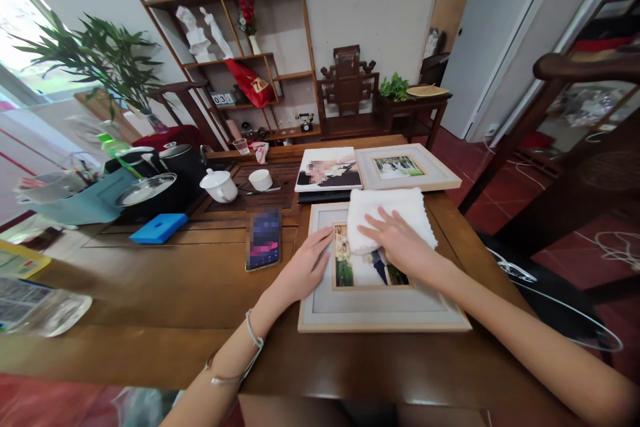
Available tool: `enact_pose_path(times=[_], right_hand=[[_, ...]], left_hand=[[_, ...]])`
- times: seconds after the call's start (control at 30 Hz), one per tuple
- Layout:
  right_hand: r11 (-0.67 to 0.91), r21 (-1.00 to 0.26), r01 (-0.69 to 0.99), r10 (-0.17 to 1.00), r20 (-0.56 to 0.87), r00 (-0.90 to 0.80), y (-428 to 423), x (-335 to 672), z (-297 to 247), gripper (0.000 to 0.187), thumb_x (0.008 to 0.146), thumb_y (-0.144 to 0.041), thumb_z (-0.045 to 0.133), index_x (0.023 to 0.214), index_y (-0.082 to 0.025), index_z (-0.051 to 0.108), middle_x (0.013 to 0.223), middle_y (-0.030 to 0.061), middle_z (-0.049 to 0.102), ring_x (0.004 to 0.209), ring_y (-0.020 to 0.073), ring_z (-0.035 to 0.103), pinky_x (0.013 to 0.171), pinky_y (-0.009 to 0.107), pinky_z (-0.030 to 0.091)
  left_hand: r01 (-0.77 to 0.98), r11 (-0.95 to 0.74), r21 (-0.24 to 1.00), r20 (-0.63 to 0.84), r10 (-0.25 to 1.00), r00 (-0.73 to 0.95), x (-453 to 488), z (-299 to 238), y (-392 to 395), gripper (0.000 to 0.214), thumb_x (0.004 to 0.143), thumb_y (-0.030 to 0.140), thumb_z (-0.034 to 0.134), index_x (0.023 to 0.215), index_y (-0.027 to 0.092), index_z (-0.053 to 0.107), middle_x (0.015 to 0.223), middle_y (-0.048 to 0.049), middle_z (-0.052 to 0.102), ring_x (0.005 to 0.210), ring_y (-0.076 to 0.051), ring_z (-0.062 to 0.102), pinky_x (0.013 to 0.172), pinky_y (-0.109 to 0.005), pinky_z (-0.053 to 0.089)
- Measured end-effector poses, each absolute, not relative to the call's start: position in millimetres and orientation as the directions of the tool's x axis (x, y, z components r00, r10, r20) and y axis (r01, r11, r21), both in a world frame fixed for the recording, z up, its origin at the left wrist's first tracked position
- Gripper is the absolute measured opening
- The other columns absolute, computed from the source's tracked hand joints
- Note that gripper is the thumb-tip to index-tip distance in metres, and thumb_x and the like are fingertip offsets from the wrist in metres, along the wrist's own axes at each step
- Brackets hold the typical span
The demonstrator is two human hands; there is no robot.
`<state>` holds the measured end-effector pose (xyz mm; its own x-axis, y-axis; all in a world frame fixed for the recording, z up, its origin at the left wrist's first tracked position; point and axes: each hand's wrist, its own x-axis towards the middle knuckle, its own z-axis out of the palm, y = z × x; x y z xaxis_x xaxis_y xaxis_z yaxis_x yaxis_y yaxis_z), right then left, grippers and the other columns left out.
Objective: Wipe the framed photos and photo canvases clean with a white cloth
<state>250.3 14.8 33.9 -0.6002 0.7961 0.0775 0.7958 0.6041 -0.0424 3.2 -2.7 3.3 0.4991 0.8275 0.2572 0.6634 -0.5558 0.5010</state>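
A light wooden picture frame [380,310] with a photo in it lies flat on the dark wooden table [165,293] in front of me. A folded white towel [387,210] rests on the frame's upper part. My right hand [397,243] lies flat on the towel's near edge, fingers stretched out and pressing it onto the glass. My left hand [305,267] rests open on the frame's left border, fingers pointing toward the photo. A thin bracelet circles my left wrist.
A phone [263,238] lies left of the frame. Behind it lie a second framed photo [407,167] and a photo book [329,170]. A tea tray with a white teapot [219,185] and cup [261,179], pots, a blue pad [159,227] and a plastic bottle [43,310] fill the left side.
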Motion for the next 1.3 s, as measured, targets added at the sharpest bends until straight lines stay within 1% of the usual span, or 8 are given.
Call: enact_pose_path(times=[0.27,0.33,0.47,0.63,0.77,1.03,1.17,1.3], right_hand=[[0.740,-0.399,0.541,0.557,-0.086,-0.826,-33.5,258.7,71.5,0.071,0.066,0.008,0.039,0.123,-0.025,0.065,0.131,0.0039,0.062,0.132,0.0241,0.045,0.109,0.041,0.036],[0.714,-0.356,0.602,0.626,-0.058,-0.777,-31.3,262.2,68.8,0.072,0.065,0.009,0.040,0.125,-0.025,0.064,0.135,0.0041,0.059,0.133,0.0248,0.044,0.109,0.042,0.036],[0.584,-0.083,0.808,0.812,0.076,-0.579,-5.6,263.0,49.4,0.078,0.068,0.011,0.039,0.137,-0.021,0.053,0.148,0.0105,0.043,0.140,0.0330,0.030,0.112,0.057,0.026],[0.452,0.102,0.886,0.869,0.175,-0.464,23.6,254.4,33.4,0.072,0.075,0.011,0.037,0.141,-0.016,0.047,0.151,0.0153,0.037,0.140,0.0388,0.026,0.110,0.060,0.025],[0.527,0.066,0.848,0.844,0.081,-0.531,11.7,245.6,40.3,0.070,0.075,0.011,0.037,0.138,-0.015,0.050,0.145,0.0155,0.046,0.137,0.0388,0.033,0.108,0.057,0.030],[0.758,-0.290,0.584,0.598,-0.049,-0.800,-39.6,248.5,77.0,0.064,0.071,0.007,0.041,0.120,-0.025,0.065,0.124,0.0064,0.065,0.117,0.0255,0.058,0.098,0.039,0.044],[0.654,-0.162,0.739,0.748,-0.004,-0.663,-16.8,238.6,74.1,0.067,0.071,0.010,0.037,0.126,-0.020,0.062,0.131,0.0125,0.060,0.122,0.0301,0.054,0.098,0.046,0.044],[0.567,-0.006,0.823,0.821,0.075,-0.565,8.0,221.8,57.1,0.072,0.074,0.012,0.036,0.139,-0.015,0.048,0.148,0.0170,0.042,0.138,0.0353,0.032,0.108,0.054,0.032]], left_hand=[[0.667,-0.555,0.497,0.264,0.829,0.493,3.4,3.2,-2.1,0.041,0.098,0.024,0.037,0.136,0.016,0.048,0.146,-0.0131,0.046,0.137,-0.024,0.041,0.116,-0.047,0.034],[0.667,-0.558,0.495,0.261,0.827,0.498,3.2,3.2,-2.2,0.042,0.098,0.025,0.037,0.138,0.015,0.047,0.147,-0.0135,0.044,0.138,-0.024,0.039,0.116,-0.047,0.033],[0.663,-0.565,0.492,0.258,0.822,0.508,2.8,3.8,-2.8,0.043,0.098,0.025,0.036,0.139,0.015,0.045,0.148,-0.0134,0.043,0.139,-0.024,0.038,0.117,-0.047,0.031],[0.669,-0.553,0.496,0.253,0.829,0.499,3.0,4.0,-3.5,0.043,0.098,0.026,0.037,0.138,0.014,0.046,0.148,-0.0137,0.043,0.139,-0.024,0.038,0.117,-0.046,0.032],[0.650,-0.573,0.499,0.283,0.817,0.503,3.1,3.9,-3.2,0.042,0.098,0.026,0.037,0.137,0.015,0.047,0.147,-0.0142,0.044,0.138,-0.025,0.040,0.116,-0.049,0.033],[0.651,-0.575,0.496,0.289,0.816,0.501,3.2,2.8,-2.8,0.041,0.097,0.025,0.039,0.137,0.017,0.048,0.146,-0.0135,0.046,0.137,-0.025,0.041,0.115,-0.049,0.034],[0.647,-0.581,0.493,0.290,0.811,0.508,3.4,4.7,-3.5,0.042,0.098,0.025,0.038,0.138,0.016,0.047,0.147,-0.0137,0.044,0.137,-0.025,0.041,0.115,-0.048,0.034],[0.653,-0.570,0.498,0.274,0.818,0.505,3.4,5.2,-4.0,0.042,0.098,0.025,0.037,0.137,0.015,0.047,0.146,-0.0145,0.044,0.138,-0.025,0.040,0.116,-0.047,0.033]])
